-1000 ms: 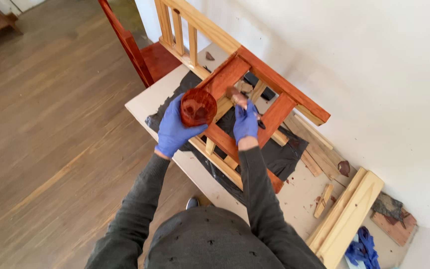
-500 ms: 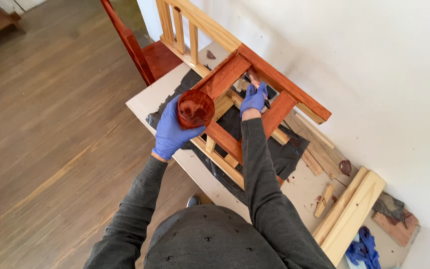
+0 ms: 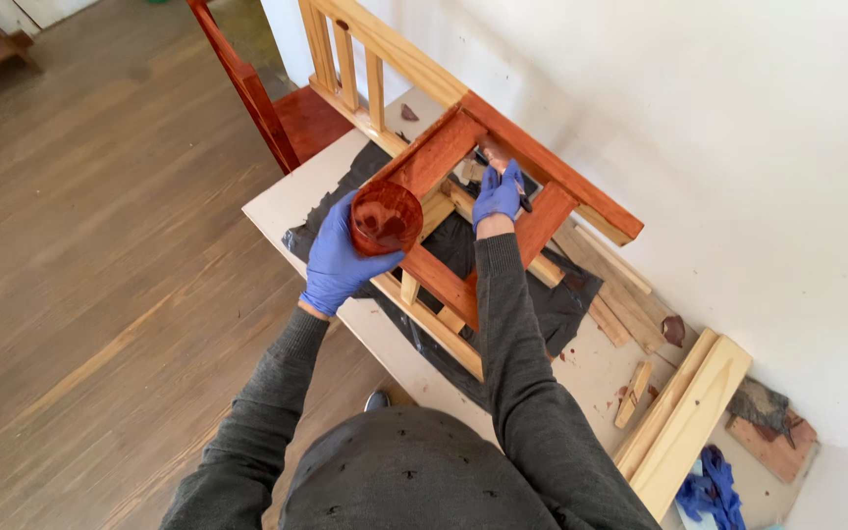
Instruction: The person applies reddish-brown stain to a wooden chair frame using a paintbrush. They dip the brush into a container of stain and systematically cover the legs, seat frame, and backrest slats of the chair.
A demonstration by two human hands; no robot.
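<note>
A wooden chair frame (image 3: 552, 172), partly stained reddish brown and partly bare pale wood, lies on a black plastic sheet (image 3: 561, 304) on a white table (image 3: 385, 339). My left hand (image 3: 336, 257), in a blue glove, holds a round cup of red-brown stain (image 3: 385, 217) over the frame's near-left corner. My right hand (image 3: 499, 192), also gloved, grips a paintbrush (image 3: 508, 185) inside the frame, its tip against a far rail. The bristles are mostly hidden by the hand.
Loose pale wood boards (image 3: 684, 422) and short offcuts (image 3: 635, 393) lie at the table's right end, with a blue glove or rag (image 3: 709, 489) and stained scraps (image 3: 763, 417) beside them. A white wall runs along the right. A wooden floor (image 3: 100, 245) is at the left.
My right hand moved the brush from the frame's middle rail up to the far rail inside the frame. The cup in my left hand stayed about where it was.
</note>
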